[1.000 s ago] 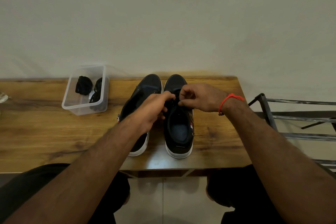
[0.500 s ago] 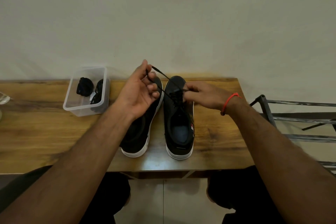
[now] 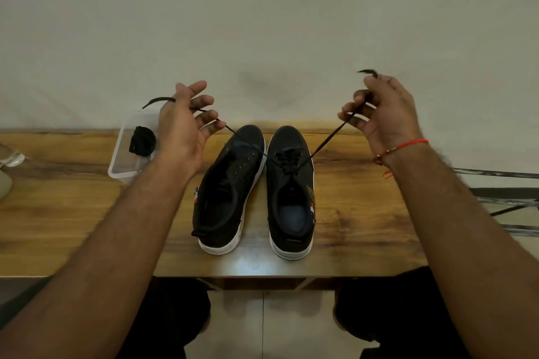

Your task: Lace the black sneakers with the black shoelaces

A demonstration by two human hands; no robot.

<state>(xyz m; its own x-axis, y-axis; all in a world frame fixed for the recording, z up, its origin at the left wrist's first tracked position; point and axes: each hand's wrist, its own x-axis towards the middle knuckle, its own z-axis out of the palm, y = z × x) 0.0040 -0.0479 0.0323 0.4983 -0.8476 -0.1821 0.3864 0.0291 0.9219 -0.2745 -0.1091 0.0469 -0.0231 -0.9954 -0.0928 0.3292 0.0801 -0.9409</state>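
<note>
a: how far along is the lacing judged to be?

b: partway. on the right sneaker (image 3: 290,183) the lower eyelets are crossed by the shoelace (image 3: 287,156) — the upper ones look unthreaded, though that is hard to tell. the left sneaker (image 3: 226,186) is seen with bare eyelets, so nothing is done there.

a: and the hands?

b: they are held well apart, raised above the table (image 3: 73,213). one lace end is pinched by the left hand (image 3: 186,122), the other is gripped by the right hand (image 3: 382,114); both strands are drawn taut from the right sneaker, with the tips sticking out past the fingers.

a: where is the second lace?

b: a black bundle (image 3: 142,137) is seen in the clear plastic container (image 3: 122,166), left of the shoes — likely that lace. the remaining eyelets and the whole left sneaker are judged to be left.
</note>
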